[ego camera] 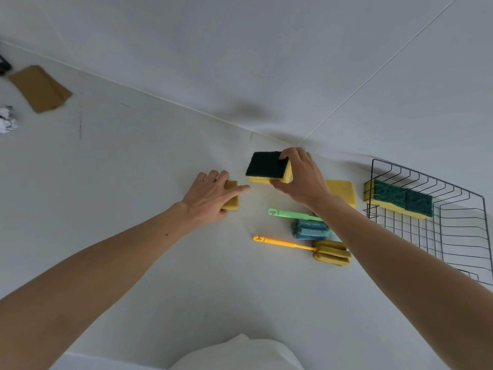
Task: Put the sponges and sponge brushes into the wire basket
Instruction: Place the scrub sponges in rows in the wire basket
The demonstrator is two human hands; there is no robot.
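My right hand (300, 177) grips a yellow sponge with a dark green scouring pad (268, 166), held a little above the white surface. My left hand (210, 194) lies over a plain yellow sponge (232, 200) and closes around it on the surface. Another plain yellow sponge (342, 192) lies past my right wrist. A green-handled brush with a blue sponge head (309, 229) and a yellow sponge brush (330, 252) lie below it. The black wire basket (464, 236) stands at the right with two green-topped sponges (400, 198) inside, near its far left corner.
A brown cardboard piece (40, 88) and crumpled paper (6, 121) lie at the far left. White walls meet in a corner just behind the sponges. A white fabric shape (240, 353) sits at the bottom edge.
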